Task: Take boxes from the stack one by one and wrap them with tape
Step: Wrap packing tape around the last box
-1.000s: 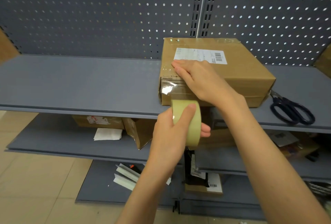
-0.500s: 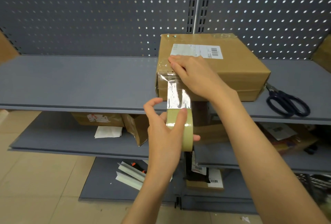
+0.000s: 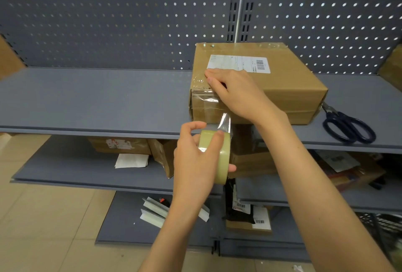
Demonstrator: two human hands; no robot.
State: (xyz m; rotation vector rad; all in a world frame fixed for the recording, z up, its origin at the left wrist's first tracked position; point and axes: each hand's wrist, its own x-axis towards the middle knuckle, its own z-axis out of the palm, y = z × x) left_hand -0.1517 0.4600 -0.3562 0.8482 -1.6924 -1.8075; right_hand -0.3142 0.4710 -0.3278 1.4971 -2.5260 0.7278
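A brown cardboard box point(image 3: 289, 89) with a white shipping label point(image 3: 239, 62) sits on the upper grey shelf point(image 3: 87, 102). My right hand point(image 3: 235, 95) lies flat on the box's front left top edge, pressing clear tape down. My left hand point(image 3: 195, 158) grips a roll of clear tape point(image 3: 219, 154) just below the shelf's front edge. A short strip of tape point(image 3: 225, 122) stretches from the roll up to the box's front face.
Black scissors point(image 3: 348, 126) lie on the shelf right of the box. Lower shelves hold more cardboard boxes point(image 3: 121, 144), papers point(image 3: 131, 160) and a labelled parcel point(image 3: 250, 217). A perforated grey back panel point(image 3: 108, 21) stands behind.
My left hand pulled the roll down and away from the box, drawing out a strip of tape, with its index finger lifting off the roll. My right hand stayed pressed on the box.
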